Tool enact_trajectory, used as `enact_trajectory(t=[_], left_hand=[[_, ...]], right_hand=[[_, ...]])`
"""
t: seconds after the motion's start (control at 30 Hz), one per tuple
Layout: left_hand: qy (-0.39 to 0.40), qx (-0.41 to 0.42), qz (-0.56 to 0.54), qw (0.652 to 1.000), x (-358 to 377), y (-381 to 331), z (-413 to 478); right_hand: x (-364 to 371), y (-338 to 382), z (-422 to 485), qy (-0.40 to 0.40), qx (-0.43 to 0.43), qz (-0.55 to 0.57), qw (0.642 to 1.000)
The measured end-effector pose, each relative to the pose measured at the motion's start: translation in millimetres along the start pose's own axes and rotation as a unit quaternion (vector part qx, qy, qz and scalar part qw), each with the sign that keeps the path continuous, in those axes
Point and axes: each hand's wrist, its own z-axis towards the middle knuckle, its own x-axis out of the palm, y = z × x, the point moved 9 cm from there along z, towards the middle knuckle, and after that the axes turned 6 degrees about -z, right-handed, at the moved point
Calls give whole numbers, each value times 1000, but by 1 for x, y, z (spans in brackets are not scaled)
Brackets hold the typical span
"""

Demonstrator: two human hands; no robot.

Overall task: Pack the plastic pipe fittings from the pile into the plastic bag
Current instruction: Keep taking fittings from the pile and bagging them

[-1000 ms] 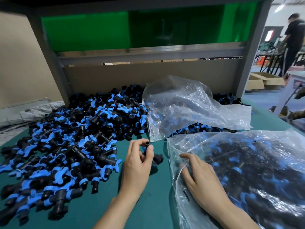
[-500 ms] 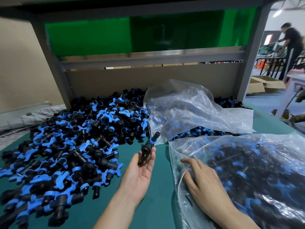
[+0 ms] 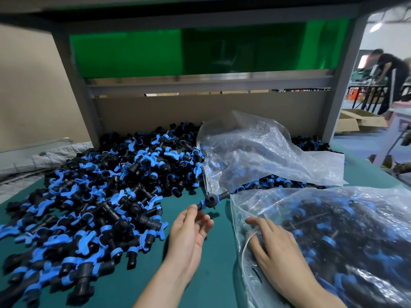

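One fitting [image 3: 211, 200] is up off the table, black body with blue collars, pinched by one end between thumb and forefinger of the left hand [image 3: 189, 228]. The other fingers are loose and half straight, so it's a light fingertip hold and nothing more. The piece hangs in the gap between the pile [image 3: 100, 196] and the plastic bag [image 3: 344, 241], just short of the bag's mouth.

Over on the bag, the right hand [image 3: 274, 246] lies flat with fingers spread and relaxed, pressing the film down near the opening. It grips nothing that I can see. Whether the thumb is hooked under the rim is hard to call through the glare on the plastic.

The bag is already well loaded with dark fittings showing through the film. The pile to the left is big too, so I'd judge the job is mid-run, with plenty left to move.

The step in hand is carrying this one piece across. The next move calls for a short swing to the right and a clean let-go inside the mouth, and the right hand will probably need to lift the rim so the opening gapes.

Further out, a second bag [image 3: 262, 152] lies crumpled over the back of the pile on the green table [image 3: 206, 274]. Far right, a person [image 3: 390, 70] bends over another bench.
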Motion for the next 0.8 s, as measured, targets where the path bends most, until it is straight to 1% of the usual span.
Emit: enact_trajectory(t=[0.27,0.57,0.8], left_hand=[[12,-2,10,1000,1,2,4],[9,-3,8,1000,0,2,4],[18,-9,20,1000,2,3,8]], right_hand=[[5,-4,3,-14,-3,-20,1000],[3,-2,2,-1,-4,-21,1000],[4,-4,2,-14,-5,-16,1000]])
